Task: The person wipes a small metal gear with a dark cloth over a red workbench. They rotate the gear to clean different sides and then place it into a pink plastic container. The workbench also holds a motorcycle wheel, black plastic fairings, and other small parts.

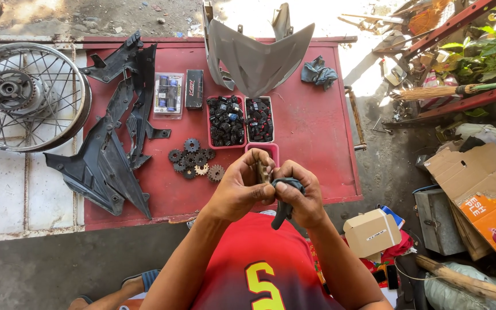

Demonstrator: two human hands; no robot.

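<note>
Left hand (241,186) pinches a small brownish part (261,170); right hand (301,195) is clenched on a dark rag (285,198) pressed against it, both just below the empty pink tray (262,150), with sprockets (195,159) left of that tray

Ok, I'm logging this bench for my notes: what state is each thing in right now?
left hand: closed on a small brownish part
right hand: gripping a dark cloth, pressed to the part
three pink trays: two full of dark parts; the third's contents are hidden
sprockets: loose, clustered flat
spoked wheel: lying flat
grey fairing: propped upright
blue rag: crumpled
</note>
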